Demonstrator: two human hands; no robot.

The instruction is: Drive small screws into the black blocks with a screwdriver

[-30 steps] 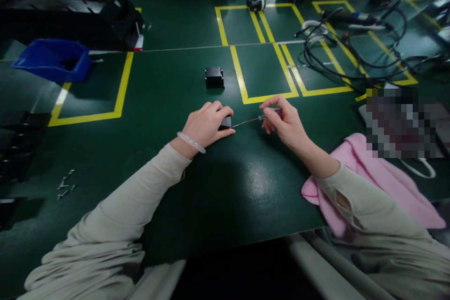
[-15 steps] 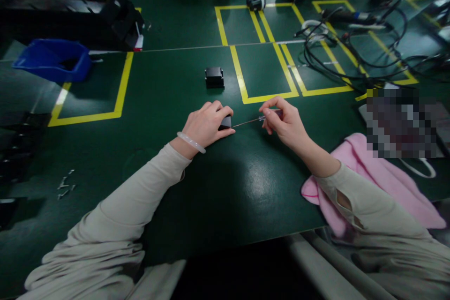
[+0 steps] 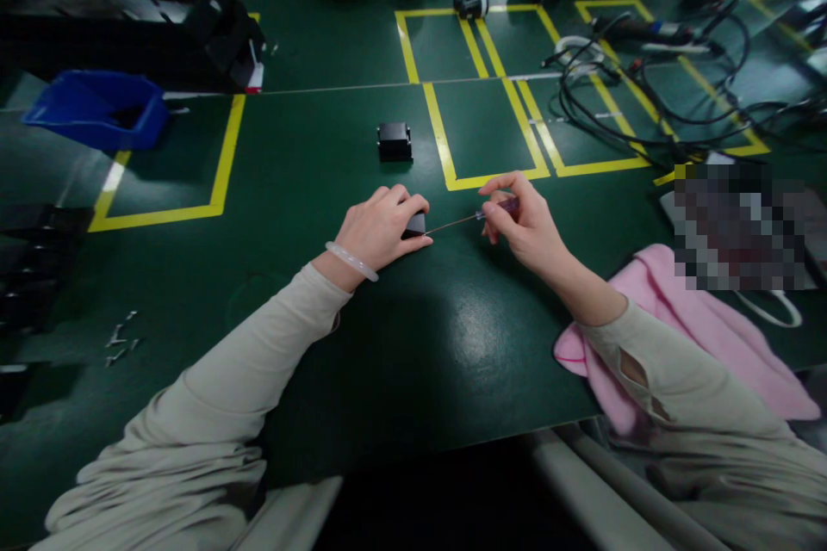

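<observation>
"Screwdriver [image 3: 481, 214] in the right hand [image 3: 526, 219], above the worktop [image 3: 465, 379]: how is that arm set?"

"The forearm slants forward and leftward, the index finger arched, thumb and fingers closed around the handle."

"And the left hand [image 3: 381, 228]?"

"It reaches forward and to the right, palm down, its fingers gripping a small black block [image 3: 414, 225] against the worktop."

"Which way does the screwdriver point?"

"Leftward. Its long axis runs mostly sideways, the handle at the right, the tip at the block's right end; whether they touch is too small to tell. Another black block [image 3: 394, 141] lies beyond the left hand."
</observation>
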